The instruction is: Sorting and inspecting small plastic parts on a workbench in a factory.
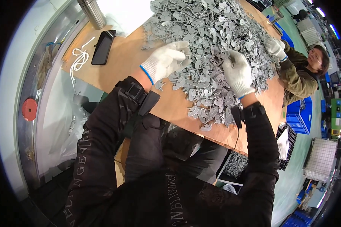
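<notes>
Both hands are working in white knit gloves at the near edge of a big heap of grey plastic parts (pixel 212 34), which is lying spread over a brown worktop (pixel 121 64). The left hand (pixel 166 60) is resting on the pile's left edge with fingers curled loosely downward; whether it is gripping a piece cannot be told. The right hand (pixel 237 73) is lying on top of the heap, fingers bent and pinching at a small grey part. Across the pile, a co-worker's gloved hand (pixel 275 47) is reaching into the far side. A black phone (pixel 103 46) and a coiled white cord (pixel 79 58) are lying to the left, near a metal flask (pixel 92 13)
</notes>
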The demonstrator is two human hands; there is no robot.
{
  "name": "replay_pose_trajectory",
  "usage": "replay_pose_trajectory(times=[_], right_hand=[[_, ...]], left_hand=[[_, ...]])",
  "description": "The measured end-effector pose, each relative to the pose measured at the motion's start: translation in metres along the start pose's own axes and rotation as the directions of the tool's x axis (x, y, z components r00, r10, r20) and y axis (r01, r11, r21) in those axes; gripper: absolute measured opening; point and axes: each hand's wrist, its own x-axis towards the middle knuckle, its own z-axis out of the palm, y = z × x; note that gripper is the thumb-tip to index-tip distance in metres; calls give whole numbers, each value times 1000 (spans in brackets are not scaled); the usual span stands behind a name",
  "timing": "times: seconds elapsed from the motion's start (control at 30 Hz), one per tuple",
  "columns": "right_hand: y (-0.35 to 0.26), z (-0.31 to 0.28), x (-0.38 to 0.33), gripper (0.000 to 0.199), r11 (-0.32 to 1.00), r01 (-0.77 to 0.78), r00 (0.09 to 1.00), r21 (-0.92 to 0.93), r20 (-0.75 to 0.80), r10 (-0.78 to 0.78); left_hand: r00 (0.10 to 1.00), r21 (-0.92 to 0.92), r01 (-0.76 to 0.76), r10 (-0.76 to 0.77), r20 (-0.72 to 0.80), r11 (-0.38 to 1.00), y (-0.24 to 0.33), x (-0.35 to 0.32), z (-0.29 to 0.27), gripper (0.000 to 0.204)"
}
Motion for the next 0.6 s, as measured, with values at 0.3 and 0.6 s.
replay_pose_trajectory(times=[0.3, 0.6], right_hand=[[-90, 5, -58, 29, 562, -477, 877, 675, 407, 255], [-79, 24, -21, 35, 971, -130, 989, 202, 91, 114]], left_hand=[[989, 193, 48, -74, 128, 980, -18, -16, 26, 35], [987, 300, -118, 145, -69, 946, -16, 0, 6, 30]])
